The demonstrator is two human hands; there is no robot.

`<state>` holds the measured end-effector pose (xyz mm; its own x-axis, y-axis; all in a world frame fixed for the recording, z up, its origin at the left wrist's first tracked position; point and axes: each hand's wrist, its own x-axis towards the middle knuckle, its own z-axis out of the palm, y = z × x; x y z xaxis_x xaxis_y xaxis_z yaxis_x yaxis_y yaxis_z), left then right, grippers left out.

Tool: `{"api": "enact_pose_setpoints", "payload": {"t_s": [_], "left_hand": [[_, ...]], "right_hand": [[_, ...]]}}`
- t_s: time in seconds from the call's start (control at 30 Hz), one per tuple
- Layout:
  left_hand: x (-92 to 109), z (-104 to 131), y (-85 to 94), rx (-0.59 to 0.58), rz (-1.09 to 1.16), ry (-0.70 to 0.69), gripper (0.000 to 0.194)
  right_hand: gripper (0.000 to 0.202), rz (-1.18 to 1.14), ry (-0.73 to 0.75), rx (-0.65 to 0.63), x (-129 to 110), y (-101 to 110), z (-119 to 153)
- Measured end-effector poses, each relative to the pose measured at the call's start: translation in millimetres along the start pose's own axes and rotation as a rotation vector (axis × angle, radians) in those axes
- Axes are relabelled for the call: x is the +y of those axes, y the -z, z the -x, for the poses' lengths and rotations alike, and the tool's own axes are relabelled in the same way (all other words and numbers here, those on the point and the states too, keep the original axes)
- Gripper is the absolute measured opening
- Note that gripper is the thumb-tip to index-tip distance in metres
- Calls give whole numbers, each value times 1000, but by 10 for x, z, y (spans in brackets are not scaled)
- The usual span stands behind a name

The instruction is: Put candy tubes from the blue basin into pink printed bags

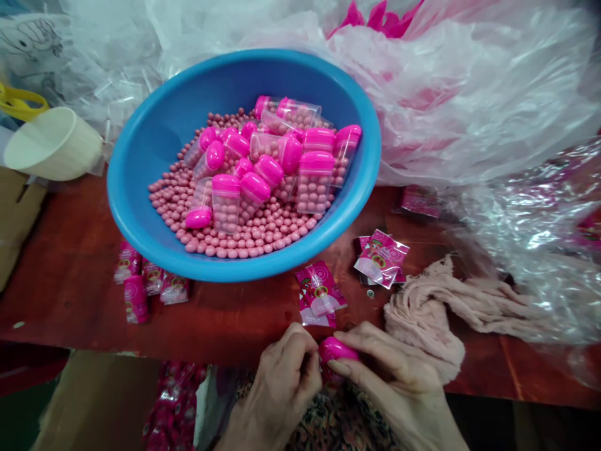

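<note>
Two hands are being held close together on the near side of the blue basin (235,270), over the front edge of the bench (225,338), with the wrists being angled inward toward each other. A pink-capped container (339,351) is being held between them, well clear of the basin. By the right hand (392,363), opened only as far as the cap's width, the cap is being pinched between thumb and fingers. The left hand (285,369) is being curled nearly into a fist and is being closed on the container's left side, its fingertips being hidden. Printed pink sleeves (322,291) are being left exposed between basin and hands; inside the basin, similar capped cups (270,169) are being supported by pink beads (235,244).
</note>
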<state>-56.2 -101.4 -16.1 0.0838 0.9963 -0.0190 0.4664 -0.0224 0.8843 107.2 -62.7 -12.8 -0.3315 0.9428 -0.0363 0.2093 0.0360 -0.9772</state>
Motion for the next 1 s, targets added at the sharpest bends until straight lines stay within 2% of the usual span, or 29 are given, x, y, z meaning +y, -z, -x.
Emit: {"api": "enact_pose_setpoints", "payload": {"t_s": [0.07, 0.13, 0.23, 0.3, 0.4, 0.5, 0.57, 0.7, 0.8, 0.9, 1.0], "left_hand": [[-15, 2, 11, -15, 20, 4, 20], [-34, 16, 29, -10, 100, 64, 18], [-40, 79, 41, 5, 338, 300, 18], [-4, 136, 24, -88, 601, 449, 30], [126, 198, -19, -270, 957, 586, 54], [296, 201, -55, -178, 883, 797, 58], [385, 183, -83, -132, 825, 866, 62], [452, 170, -167, -159, 818, 787, 59], [445, 204, -220, -153, 801, 755, 57], [425, 230, -226, -96, 747, 672, 53], [379, 214, -190, -55, 598, 522, 39]], "right_hand": [[15, -21, -65, 14, 24, -10, 33], [13, -70, -156, 79, 43, -40, 66], [15, -131, -226, 183, 46, -93, 87], [19, -154, -192, 196, 28, -113, 76], [22, -159, -72, 155, -19, -99, 49], [16, -75, 32, 91, -71, -46, 46], [14, 18, 106, 53, -107, -2, 59], [18, 165, 245, 11, -183, 69, 95], [23, 208, 318, 24, -208, 83, 124], [25, 214, 342, 61, -170, 70, 174], [25, 205, 334, 132, -100, 62, 235]]}}
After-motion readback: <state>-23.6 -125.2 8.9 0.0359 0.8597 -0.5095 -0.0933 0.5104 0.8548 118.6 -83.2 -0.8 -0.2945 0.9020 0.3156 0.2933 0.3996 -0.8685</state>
